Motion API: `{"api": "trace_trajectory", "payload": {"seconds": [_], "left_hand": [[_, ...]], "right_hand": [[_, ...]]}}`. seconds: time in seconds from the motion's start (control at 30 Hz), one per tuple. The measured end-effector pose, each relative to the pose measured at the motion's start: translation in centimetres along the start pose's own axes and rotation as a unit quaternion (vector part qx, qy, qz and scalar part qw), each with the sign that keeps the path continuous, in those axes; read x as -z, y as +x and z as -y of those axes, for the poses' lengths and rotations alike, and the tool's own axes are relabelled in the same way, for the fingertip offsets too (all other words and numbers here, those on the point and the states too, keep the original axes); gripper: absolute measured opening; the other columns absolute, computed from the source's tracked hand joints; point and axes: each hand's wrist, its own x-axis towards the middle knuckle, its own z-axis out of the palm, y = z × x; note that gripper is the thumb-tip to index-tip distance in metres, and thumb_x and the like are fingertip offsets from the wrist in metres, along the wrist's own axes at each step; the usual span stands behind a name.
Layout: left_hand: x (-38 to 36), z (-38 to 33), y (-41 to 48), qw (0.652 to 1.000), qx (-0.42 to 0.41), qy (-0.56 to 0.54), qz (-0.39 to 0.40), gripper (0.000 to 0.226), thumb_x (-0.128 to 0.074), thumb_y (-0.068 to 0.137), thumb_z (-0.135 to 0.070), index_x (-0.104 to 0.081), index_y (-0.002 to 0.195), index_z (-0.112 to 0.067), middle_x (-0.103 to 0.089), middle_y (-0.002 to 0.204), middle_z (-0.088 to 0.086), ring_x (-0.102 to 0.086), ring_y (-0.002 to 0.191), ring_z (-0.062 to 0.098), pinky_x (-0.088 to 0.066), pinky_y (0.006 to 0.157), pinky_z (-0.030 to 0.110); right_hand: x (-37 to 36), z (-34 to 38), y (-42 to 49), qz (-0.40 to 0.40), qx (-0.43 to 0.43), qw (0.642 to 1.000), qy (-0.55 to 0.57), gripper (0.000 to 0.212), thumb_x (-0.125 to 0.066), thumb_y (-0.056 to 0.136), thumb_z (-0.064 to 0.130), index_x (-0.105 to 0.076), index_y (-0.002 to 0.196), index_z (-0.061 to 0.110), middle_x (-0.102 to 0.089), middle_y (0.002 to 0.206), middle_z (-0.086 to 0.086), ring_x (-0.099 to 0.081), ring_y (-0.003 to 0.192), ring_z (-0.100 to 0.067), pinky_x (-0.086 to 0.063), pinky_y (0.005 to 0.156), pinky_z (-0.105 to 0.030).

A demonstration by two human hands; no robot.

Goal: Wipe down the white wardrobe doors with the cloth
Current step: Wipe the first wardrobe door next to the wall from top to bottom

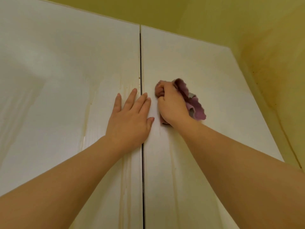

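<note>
While the head camera tilts steeply upward, two closed white wardrobe doors fill the view, divided by a dark vertical seam [140, 63]. The left door [66, 80] lies left of the seam and the right door [206, 66] lies right of it. The left hand [130, 116] rests flat across the seam, fingers straight and slightly spread, holding nothing. Just right of the seam, the right hand [171, 106] presses a bunched mauve cloth [196, 106] against the right door, fingers curled tightly round it. Wavy cloth edges spill out on the side away from the seam. Faint yellowish streaks [124, 171] run down both doors beside the seam, perhaps stains or grain. A yellow wall [247, 22] rises above and right of the seam.
</note>
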Motion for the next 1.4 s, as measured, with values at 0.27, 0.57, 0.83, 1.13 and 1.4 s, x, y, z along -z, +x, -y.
{"api": "trace_trajectory", "payload": {"seconds": [0.27,0.57,0.83,1.13,1.4], "left_hand": [[0.1,0.7,-0.3,0.999,-0.01,0.029,-0.025,0.063,-0.013,0.098,-0.048,-0.001,0.152,-0.017,0.007,0.159,-0.004,0.022,0.143,0.019,0.015,0.113,0.048],[1.0,0.9,-1.3,1.0,-0.005,-0.003,-0.027,0.053,-0.018,0.101,-0.04,-0.014,0.151,-0.022,-0.003,0.157,-0.004,0.018,0.144,0.02,0.014,0.113,0.048],[1.5,1.2,-2.8,1.0,-0.014,-0.014,0.004,0.049,-0.015,0.102,-0.035,-0.018,0.15,-0.025,0.001,0.158,-0.004,0.021,0.143,0.021,0.015,0.113,0.048],[1.8,1.1,-5.0,0.999,-0.04,-0.012,0.028,0.05,-0.016,0.103,-0.03,-0.008,0.152,-0.022,0.009,0.159,-0.002,0.025,0.142,0.024,0.018,0.111,0.048],[1.2,0.7,-6.8,0.997,-0.046,-0.044,0.049,0.052,-0.017,0.103,-0.03,-0.003,0.152,-0.019,0.01,0.159,-0.001,0.024,0.142,0.025,0.016,0.112,0.05]], "right_hand": [[1.6,-1.2,-1.4,0.071,0.011,0.997,-0.017,0.024,-0.032,0.09,0.007,-0.042,0.082,0.027,-0.052,0.086,0.01,-0.05,0.082,-0.01,-0.037,0.068,-0.012],[1.3,-0.7,-3.6,0.098,0.022,0.994,-0.051,0.018,-0.035,0.091,0.007,-0.048,0.099,0.017,-0.058,0.098,-0.001,-0.054,0.088,-0.017,-0.043,0.076,-0.029],[-0.4,0.7,-8.5,0.079,0.071,0.994,-0.005,0.028,-0.032,0.089,0.026,-0.053,0.108,0.025,-0.054,0.098,0.004,-0.052,0.09,-0.016,-0.044,0.077,-0.031],[-1.8,2.6,-8.7,0.047,-0.001,0.999,0.023,0.031,-0.033,0.092,0.013,-0.051,0.116,0.021,-0.057,0.101,0.0,-0.055,0.094,-0.017,-0.047,0.082,-0.035],[-0.7,2.5,-9.2,0.054,-0.069,0.996,-0.017,0.031,-0.033,0.086,-0.002,-0.05,0.104,0.017,-0.054,0.105,-0.003,-0.053,0.096,-0.021,-0.041,0.081,-0.025]]}}
